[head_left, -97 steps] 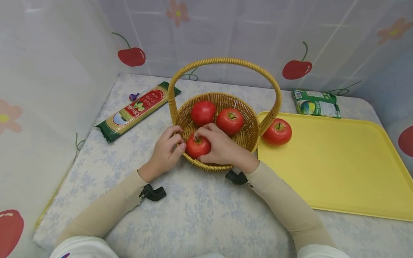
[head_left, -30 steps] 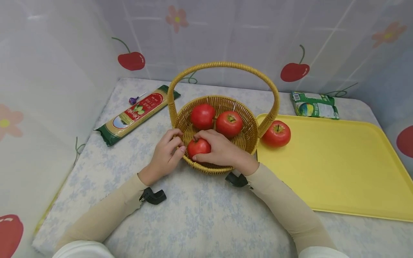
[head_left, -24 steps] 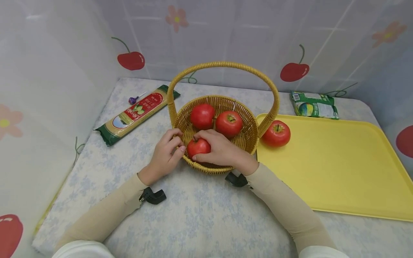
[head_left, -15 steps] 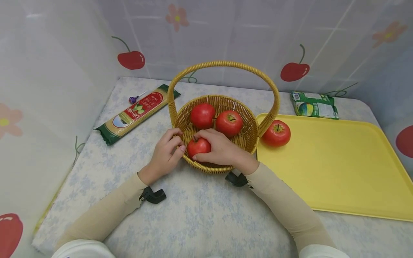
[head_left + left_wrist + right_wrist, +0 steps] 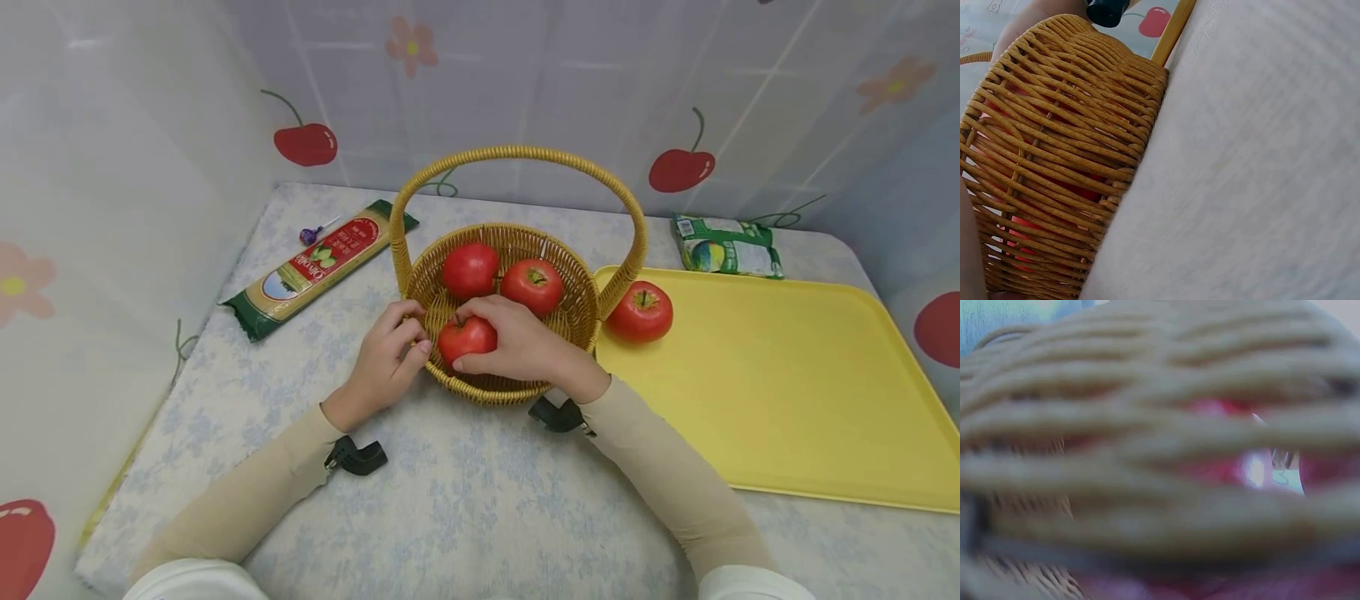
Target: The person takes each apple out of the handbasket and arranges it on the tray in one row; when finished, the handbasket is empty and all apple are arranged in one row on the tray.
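In the head view my right hand [image 5: 521, 343] reaches over the near rim of a woven basket [image 5: 517, 395] and grips a red apple [image 5: 467, 340], thumb in front and fingers over the top. Two more red apples, one at the left [image 5: 471, 271] and one beside it [image 5: 532, 286], lie farther back in the basket. My left hand [image 5: 386, 352] holds the basket's left rim with curled fingers. The left wrist view shows the basket's weave [image 5: 1054, 162] close up, red showing through its gaps. Blurred basket strands [image 5: 1147, 431] fill the right wrist view.
A yellow tray [image 5: 787, 392] lies to the right, with another red apple [image 5: 641, 312] on its near-left corner by the basket. Behind it is a green packet [image 5: 727, 246]. A spaghetti pack [image 5: 318, 267] and a lollipop [image 5: 311, 235] lie left. The tall basket handle [image 5: 517, 153] arches overhead.
My right hand and the apple in it have shifted slightly right and up within the basket. My left hand stays at the rim. The other apples keep their places.
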Demonstrator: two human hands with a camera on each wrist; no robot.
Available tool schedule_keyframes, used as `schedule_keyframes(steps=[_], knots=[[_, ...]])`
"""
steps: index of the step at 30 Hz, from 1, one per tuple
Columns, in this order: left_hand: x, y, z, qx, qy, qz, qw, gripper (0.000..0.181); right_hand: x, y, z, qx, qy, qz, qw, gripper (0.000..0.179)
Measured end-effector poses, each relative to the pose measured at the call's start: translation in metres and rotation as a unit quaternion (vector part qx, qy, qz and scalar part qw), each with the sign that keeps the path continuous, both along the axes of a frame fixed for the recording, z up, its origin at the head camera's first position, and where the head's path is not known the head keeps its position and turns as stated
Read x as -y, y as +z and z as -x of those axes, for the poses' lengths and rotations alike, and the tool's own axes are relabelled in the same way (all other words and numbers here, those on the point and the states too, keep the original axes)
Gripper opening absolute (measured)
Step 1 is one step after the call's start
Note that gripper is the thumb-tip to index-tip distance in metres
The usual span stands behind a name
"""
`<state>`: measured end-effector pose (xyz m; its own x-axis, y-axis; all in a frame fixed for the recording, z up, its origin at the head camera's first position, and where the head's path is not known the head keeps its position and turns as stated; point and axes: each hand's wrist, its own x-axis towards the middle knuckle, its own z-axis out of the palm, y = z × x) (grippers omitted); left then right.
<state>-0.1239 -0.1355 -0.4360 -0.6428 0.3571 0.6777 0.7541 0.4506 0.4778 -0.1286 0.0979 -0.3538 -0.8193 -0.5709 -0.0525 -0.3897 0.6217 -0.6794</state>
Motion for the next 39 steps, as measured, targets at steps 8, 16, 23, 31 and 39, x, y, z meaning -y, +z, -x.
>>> schedule_keyframes(steps=[8, 16, 23, 31, 39], knots=[[0.0, -0.001, 0.0, 0.0, 0.001, 0.001, 1.0, 0.048, -0.023, 0.018, -0.001, -0.01, -0.007, 0.013, 0.9998, 0.052], [0.0, 0.0, -0.001, 0.001, 0.002, -0.003, 1.0, 0.053, -0.053, 0.029, -0.008, 0.004, -0.022, 0.042, 0.9989, 0.053], [0.001, -0.001, -0.001, 0.004, 0.001, 0.0, 1.0, 0.055, -0.08, 0.037, -0.018, 0.008, -0.031, 0.071, 0.9969, 0.051], [0.0, -0.003, 0.0, 0.008, 0.001, -0.002, 1.0, 0.053, -0.112, 0.042, -0.036, -0.04, -0.022, 0.083, 0.9955, 0.051], [0.0, 0.002, -0.001, 0.003, 0.001, 0.0, 1.0, 0.055, -0.14, 0.045, -0.049, -0.049, -0.037, 0.088, 0.9942, 0.053]])
